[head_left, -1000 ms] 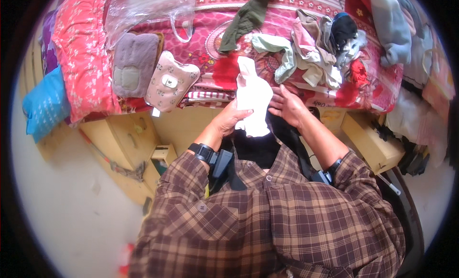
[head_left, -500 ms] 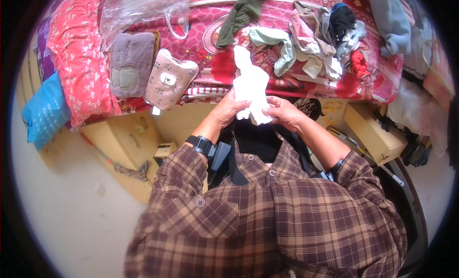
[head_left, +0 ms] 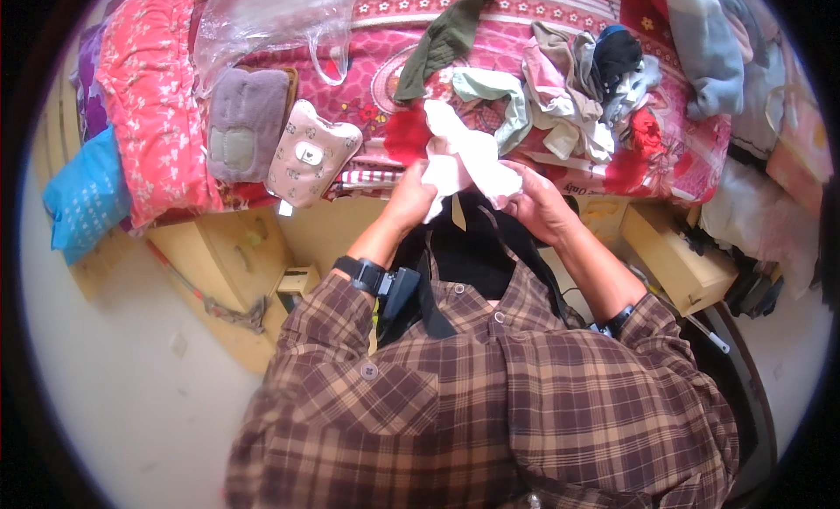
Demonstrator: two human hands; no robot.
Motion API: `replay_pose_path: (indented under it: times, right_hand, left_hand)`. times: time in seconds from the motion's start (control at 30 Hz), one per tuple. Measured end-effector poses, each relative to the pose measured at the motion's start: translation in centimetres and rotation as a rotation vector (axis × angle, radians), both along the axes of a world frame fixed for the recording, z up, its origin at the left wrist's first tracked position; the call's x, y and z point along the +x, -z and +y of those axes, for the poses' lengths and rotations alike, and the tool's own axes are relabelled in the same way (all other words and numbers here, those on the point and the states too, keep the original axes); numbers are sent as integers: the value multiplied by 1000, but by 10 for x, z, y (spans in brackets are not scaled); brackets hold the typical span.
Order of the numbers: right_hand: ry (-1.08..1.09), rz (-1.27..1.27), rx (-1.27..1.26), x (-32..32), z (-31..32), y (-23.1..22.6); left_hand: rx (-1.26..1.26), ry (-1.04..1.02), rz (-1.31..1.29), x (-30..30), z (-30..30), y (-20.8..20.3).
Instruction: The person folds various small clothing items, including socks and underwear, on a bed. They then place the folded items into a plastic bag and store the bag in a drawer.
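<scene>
I hold a small white garment in front of me with both hands, over the edge of a bed with a red patterned cover. My left hand grips its lower left part. My right hand grips its right side. The cloth's upper end sticks up and leans left between the hands. Just beyond it on the bed lies a heap of mixed clothes and a single olive green sock.
A grey pad and a pale pink pad lie on the bed at left, below a clear plastic bag. Pink bedding and a blue cloth hang at far left. Wooden drawers stand open below the bed.
The white garment has been turned and spread between my hands, its top now leaning left. My hands have moved slightly apart and my view has shifted closer to the bed.
</scene>
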State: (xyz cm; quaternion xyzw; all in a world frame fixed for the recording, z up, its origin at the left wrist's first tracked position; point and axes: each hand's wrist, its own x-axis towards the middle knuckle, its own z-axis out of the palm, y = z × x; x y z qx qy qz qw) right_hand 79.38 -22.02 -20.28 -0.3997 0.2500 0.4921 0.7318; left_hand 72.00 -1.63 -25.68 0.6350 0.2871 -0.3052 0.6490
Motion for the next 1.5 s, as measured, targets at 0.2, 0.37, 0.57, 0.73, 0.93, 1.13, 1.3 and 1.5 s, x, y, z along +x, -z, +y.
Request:
replay_pose_path:
  times: [0.2, 0.37, 0.57, 0.73, 0.93, 1.13, 1.3, 1.5]
  right_hand:
    - [-158, -200, -270, 17, 12, -26]
    - [-177, -335, -338, 13, 34, -42]
    - [-107, -327, -208, 14, 29, -59]
    - [-113, -361, -543, 18, 0, -26]
    - [190, -264, -613, 28, -3, -5]
    - [-104, -267, -83, 18, 0, -25]
    - [-337, -592, -742, 28, -11, -8]
    - [-114, -530, -565, 52, -11, 11]
  left_hand:
    - [531, 318, -438, 18, -3, -73]
    - [-66, -33, -222, 36, -15, -87]
    - [299, 60, -284, 49, -27, -90]
    - [80, -44, -303, 56, -59, -109]
    - [-81, 206, -323, 47, -72, -105]
    - [593, 284, -293, 54, -45, -61]
    - [197, -24, -365, 59, -65, -66]
    - [-416, 61, -193, 51, -84, -100]
